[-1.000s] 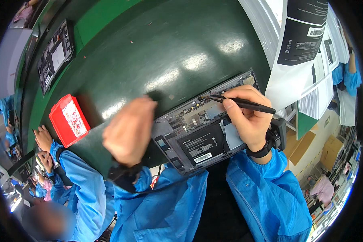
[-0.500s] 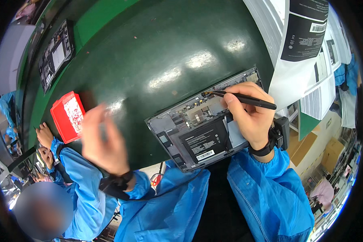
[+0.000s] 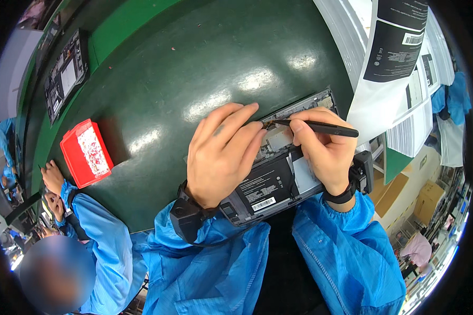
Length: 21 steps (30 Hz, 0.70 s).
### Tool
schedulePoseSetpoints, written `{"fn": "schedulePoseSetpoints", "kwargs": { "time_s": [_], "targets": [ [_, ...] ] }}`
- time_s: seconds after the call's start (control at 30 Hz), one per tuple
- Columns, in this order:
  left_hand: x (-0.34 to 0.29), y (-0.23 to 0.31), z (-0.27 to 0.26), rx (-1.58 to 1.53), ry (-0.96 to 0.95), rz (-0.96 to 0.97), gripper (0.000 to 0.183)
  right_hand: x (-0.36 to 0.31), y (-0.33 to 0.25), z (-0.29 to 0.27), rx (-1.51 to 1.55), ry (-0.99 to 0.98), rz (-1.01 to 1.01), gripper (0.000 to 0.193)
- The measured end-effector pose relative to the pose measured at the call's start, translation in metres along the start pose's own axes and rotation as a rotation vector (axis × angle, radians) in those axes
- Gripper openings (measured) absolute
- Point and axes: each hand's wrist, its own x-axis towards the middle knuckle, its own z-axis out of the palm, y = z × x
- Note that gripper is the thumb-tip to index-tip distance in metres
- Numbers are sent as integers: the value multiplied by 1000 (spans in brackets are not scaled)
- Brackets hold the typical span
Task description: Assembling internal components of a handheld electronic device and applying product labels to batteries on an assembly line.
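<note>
An opened laptop-like body [image 3: 307, 176] lies tilted on the dark green bench in front of me, its circuit board and black battery [image 3: 263, 184] exposed. My right hand [image 3: 328, 152] pinches black tweezers [image 3: 328, 128], their tip on the board near the far edge. Over the body's left part reaches my left hand [image 3: 218, 152], fingers stretched out and slightly spread. Its index fingertip is close beside the tweezers' tip. That hand covers much of the board's left side; whether it touches a part there I cannot tell.
A red tray [image 3: 71, 157] with small white bits stands on the left. Beyond it, another opened device [image 3: 65, 76] lies by a bright green strip. White sheets with black printed labels [image 3: 397, 52] hang over the right side. A co-worker in a blue sleeve [image 3: 102, 220] sits at lower left.
My left hand has moved right, from beside the red tray to over the opened body and close to the tweezers' tip. The right hand keeps the tweezers at nearly the same spot.
</note>
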Motion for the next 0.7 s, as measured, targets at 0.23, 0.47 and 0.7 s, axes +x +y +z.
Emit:
{"fn": "schedulePoseSetpoints", "kwargs": {
  "time_s": [0.23, 0.47, 0.7],
  "targets": [
    [-1, 1, 0, 15, 13, -3, 21, 3, 9, 2, -121, -3, -70, 11],
    [0, 2, 0, 28, 13, -25, 19, 3, 11, 4, -125, 2, -105, 11],
    [10, 5, -8, -113, -101, -362, 13, 4, 9, 4, -124, -23, -94, 12]
  ]
}}
